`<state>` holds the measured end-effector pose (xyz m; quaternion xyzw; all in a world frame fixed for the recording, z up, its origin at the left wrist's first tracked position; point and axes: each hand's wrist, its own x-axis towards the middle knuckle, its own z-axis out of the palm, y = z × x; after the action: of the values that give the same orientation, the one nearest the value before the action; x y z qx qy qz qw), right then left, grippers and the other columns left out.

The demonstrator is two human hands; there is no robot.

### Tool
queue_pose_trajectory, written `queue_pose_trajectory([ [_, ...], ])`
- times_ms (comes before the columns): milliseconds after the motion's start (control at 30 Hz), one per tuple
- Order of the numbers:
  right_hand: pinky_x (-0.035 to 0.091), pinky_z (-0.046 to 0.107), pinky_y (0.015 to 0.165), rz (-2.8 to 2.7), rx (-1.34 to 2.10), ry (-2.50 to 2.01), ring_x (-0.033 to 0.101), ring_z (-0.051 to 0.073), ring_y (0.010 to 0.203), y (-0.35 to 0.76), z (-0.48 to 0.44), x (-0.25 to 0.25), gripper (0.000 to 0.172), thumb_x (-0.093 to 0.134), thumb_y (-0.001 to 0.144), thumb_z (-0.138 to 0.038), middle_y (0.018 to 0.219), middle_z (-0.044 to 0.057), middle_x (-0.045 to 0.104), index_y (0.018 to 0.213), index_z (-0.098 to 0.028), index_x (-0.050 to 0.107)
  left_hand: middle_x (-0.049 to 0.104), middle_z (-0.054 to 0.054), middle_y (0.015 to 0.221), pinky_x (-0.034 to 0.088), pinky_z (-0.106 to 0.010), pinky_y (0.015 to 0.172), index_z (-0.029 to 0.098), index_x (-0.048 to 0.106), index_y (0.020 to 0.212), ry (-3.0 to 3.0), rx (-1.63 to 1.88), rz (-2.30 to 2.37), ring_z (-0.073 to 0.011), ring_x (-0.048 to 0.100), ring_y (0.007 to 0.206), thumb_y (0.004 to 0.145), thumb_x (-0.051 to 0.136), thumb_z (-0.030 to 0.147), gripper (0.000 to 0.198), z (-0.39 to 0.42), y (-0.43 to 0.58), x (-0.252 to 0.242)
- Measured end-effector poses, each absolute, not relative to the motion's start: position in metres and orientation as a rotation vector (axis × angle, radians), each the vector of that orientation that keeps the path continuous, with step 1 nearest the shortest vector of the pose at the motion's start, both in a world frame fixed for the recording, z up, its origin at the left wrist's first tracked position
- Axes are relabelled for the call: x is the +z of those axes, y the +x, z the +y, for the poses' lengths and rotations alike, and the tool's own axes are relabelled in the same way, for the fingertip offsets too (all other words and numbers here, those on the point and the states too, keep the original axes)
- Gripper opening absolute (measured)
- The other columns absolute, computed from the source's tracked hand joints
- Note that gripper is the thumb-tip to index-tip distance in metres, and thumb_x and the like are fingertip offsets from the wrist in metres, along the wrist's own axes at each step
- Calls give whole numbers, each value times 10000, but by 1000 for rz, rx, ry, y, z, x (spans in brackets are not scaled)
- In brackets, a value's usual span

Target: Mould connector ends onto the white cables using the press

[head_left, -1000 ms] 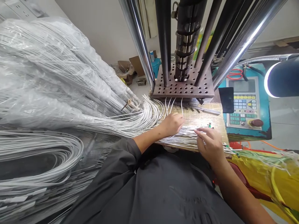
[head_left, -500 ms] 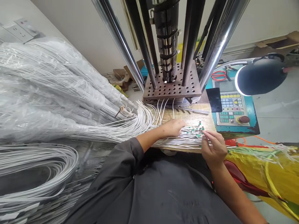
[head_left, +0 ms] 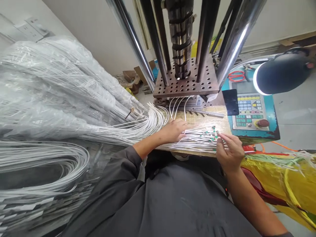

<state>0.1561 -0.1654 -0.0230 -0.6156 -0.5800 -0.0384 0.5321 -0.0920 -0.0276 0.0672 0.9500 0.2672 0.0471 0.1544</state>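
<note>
A fan of thin white wires (head_left: 197, 138) with small green tips (head_left: 212, 135) lies on a yellowish work plate (head_left: 217, 121) in front of me. My left hand (head_left: 174, 130) rests on the wires at their left, fingers curled down over them. My right hand (head_left: 229, 148) is at the green-tipped ends, fingers pinching together around the wire ends. A few wires (head_left: 177, 103) loop up under the perforated metal press plate (head_left: 187, 84).
Large bundles of white wire in clear plastic (head_left: 54, 98) fill the left. Chrome columns (head_left: 133, 39) rise from the press. A teal control panel (head_left: 249, 112) and a black lamp (head_left: 281, 74) stand at the right; yellow sheeting (head_left: 283, 177) lies lower right.
My right hand moved right to the green-tipped wire ends and closed its fingers on them. My left hand slid slightly left along the wires. The view shifted.
</note>
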Motion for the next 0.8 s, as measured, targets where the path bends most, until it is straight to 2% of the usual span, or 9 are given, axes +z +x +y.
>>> queue_pose_trajectory([
  [67,481,509,1019,-1480,-110,-1491,699,286,1054,154,-167,-18,285,650,882,-183,1102,93,751,1145,-259,727,611,-136,1415,408,-482,1149,214,611,1360,2719,290,813,-292,507,1376,940,648,307,432,-41,-128,71],
  [167,445,494,1028,-1693,-31,-1484,691,285,1088,145,-163,-10,283,650,883,-203,1163,84,745,1148,-276,719,662,-134,1323,460,-495,1118,207,627,1331,2609,555,1052,-271,578,1292,970,604,336,384,-70,-181,62],
  [267,451,444,960,-1934,53,-1438,691,266,1070,129,-146,0,250,591,923,-221,1173,75,744,1127,-273,725,699,-131,1229,513,-496,1073,190,664,1261,2460,769,1286,-258,633,1199,978,595,348,332,-98,-216,41],
  [400,473,420,862,-2195,84,-1441,695,271,1031,114,-106,10,306,503,955,-245,1165,93,744,1154,-229,735,702,-134,1230,530,-470,1078,177,684,1229,2297,957,1260,-243,644,1198,973,610,345,315,-110,-221,25],
  [533,518,432,906,-2233,147,-1488,691,282,1032,123,-57,20,356,478,953,-273,1160,123,740,1170,-181,744,676,-137,1317,484,-459,1137,185,671,1246,1843,1135,1181,-246,613,1276,928,677,349,358,-70,-188,27],
  [667,520,495,983,-1997,98,-1644,647,328,1148,142,-6,30,429,523,920,-352,1256,164,695,1255,-161,713,644,-152,1358,509,-374,1069,171,601,1264,974,1172,1222,-202,626,1248,927,685,282,365,6,-134,33],
  [800,463,599,1021,-1866,28,-1862,568,400,1258,139,40,40,550,503,930,-443,1443,203,579,1383,-158,626,684,-91,1182,534,-235,892,174,564,1191,544,1008,1184,-115,673,1015,932,704,294,318,62,-94,38],
])
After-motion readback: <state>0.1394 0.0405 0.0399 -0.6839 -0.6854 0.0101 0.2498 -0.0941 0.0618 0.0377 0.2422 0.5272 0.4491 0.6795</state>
